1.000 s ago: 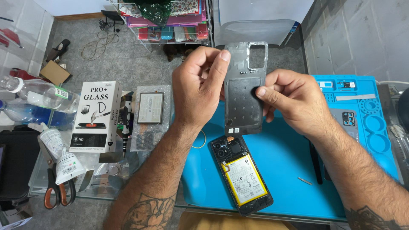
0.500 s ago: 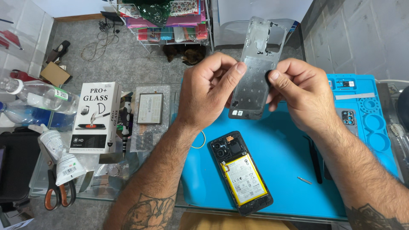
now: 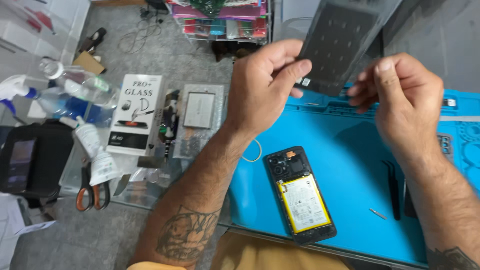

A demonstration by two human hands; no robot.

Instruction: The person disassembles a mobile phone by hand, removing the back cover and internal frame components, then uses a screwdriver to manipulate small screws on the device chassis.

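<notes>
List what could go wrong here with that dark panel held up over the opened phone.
1. The dark panel is pinched only at its lower edge by the left hand, while the right hand barely touches it; it could slip.
2. The opened phone lies directly below with its battery exposed, so a dropped panel might strike it.
3. The small screw lies loose on the blue mat and could be knocked away.

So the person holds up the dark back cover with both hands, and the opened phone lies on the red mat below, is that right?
Not quite: the mat is blue, not red, as the head view shows. The rest holds: the left hand and right hand hold up the dark back cover, and the opened phone lies below.
</notes>
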